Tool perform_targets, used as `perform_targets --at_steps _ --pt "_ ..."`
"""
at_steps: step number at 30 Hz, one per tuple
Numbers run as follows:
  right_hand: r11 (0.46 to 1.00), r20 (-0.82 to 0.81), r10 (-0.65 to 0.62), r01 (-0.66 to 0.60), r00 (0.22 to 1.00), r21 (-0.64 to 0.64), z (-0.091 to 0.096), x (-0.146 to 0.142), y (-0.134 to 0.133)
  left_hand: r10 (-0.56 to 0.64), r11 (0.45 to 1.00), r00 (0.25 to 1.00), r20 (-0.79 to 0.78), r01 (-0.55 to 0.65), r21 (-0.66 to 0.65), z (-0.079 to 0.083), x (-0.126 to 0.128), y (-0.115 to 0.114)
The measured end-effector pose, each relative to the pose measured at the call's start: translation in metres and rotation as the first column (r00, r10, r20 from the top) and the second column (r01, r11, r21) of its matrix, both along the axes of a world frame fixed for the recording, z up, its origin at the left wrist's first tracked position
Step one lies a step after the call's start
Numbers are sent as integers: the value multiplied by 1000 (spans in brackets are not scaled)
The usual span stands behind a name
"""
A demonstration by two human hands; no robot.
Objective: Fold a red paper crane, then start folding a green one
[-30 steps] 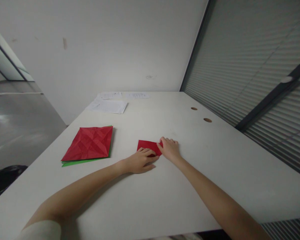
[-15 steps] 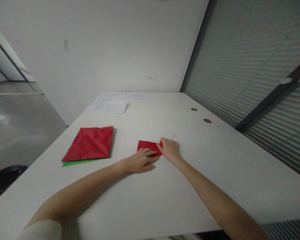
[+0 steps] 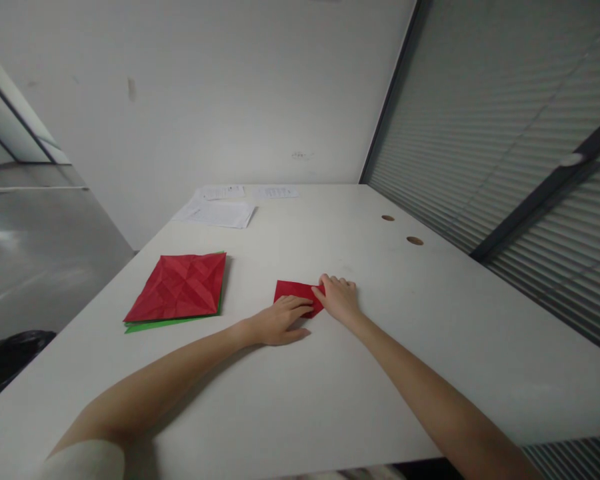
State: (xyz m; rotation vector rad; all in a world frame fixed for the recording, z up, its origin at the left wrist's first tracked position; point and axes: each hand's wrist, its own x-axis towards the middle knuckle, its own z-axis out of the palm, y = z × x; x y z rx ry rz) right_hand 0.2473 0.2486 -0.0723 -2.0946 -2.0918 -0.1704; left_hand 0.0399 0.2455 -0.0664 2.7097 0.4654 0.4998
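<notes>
left fingers (image 3: pixel 300 307) lie stretched and flat, tips pressing down on the near edge of the small folded red paper piece (image 3: pixel 293 291); nothing is gripped, the left hand (image 3: pixel 279 321) is spread open with its palm on the tabletop. right fingers (image 3: pixel 336 284) are curled under, the thumb tip meeting the paper's right corner; whether that corner is pinched or only pushed against, i cannot tell. the right hand (image 3: pixel 343 301) rests just beside the paper, knuckles up.

the folded piece lies flat on the white table (image 3: pixel 330 393), about mid-width, between the 2 hands and touching both.

risk, as i judge it: the table looks smooth, so uneven pressure from the 2 hands could slide the piece and pull its layers out of line, setting a crooked crease. a lifted left fingertip could let a fold spring open.

well to the left lies a large creased red paper square (image 3: pixel 180 285) on a green paper sheet (image 3: pixel 173 324). far back are white printed pages (image 3: pixel 220 213); to the right, 2 round holes (image 3: pixel 415 240) in the tabletop and slatted blinds (image 3: pixel 480 133).
</notes>
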Motion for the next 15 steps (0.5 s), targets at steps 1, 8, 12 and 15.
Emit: perform_targets --at_steps 1,8,12,15 --pt "1000 -6 5 -5 1000 1 0 0 0 -2 1000 1000 0 2 -1 0 0 0" --pt "995 -357 97 -91 929 34 -3 17 9 165 986 984 72 -164 -23 -3 2 0" --pt "951 -643 307 -245 702 186 7 33 12 340 939 936 91 -343 17 -4 3 5" --pt "921 -656 388 -251 648 297 18 36 8 374 927 917 140 -375 -23 0 2 10"
